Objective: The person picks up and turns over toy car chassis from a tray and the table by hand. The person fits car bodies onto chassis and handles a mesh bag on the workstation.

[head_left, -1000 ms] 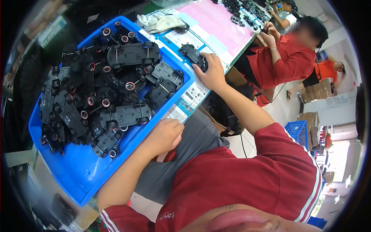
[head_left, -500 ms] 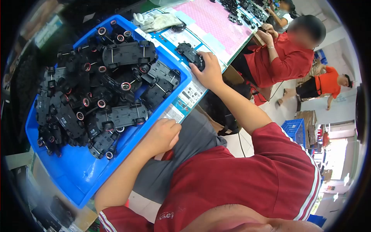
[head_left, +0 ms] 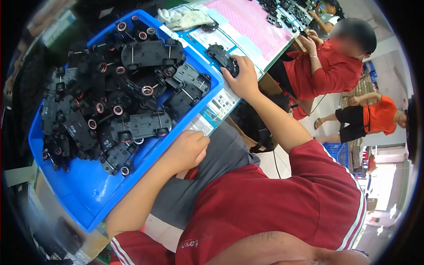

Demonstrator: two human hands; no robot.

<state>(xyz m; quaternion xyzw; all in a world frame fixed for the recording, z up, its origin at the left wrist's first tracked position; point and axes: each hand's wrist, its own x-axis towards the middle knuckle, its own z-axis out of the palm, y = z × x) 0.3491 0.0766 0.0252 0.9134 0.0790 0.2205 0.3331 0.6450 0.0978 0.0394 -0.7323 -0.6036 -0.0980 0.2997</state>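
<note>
The right grip (head_left: 244, 80) clasped the black car (head_left: 219, 54) by its near end. The left grip (head_left: 189, 149) lay loosely curled.

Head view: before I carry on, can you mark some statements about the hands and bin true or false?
1. The right hand is on a black toy car. True.
2. The left hand is inside the blue bin. False: it is outside, by the rim.
3. The bin contains several black car pieces. True.
4. The whitish cloth lies outside the bin. True.
5. The pink sheet is in the bin. False: it lies on the table.
</note>
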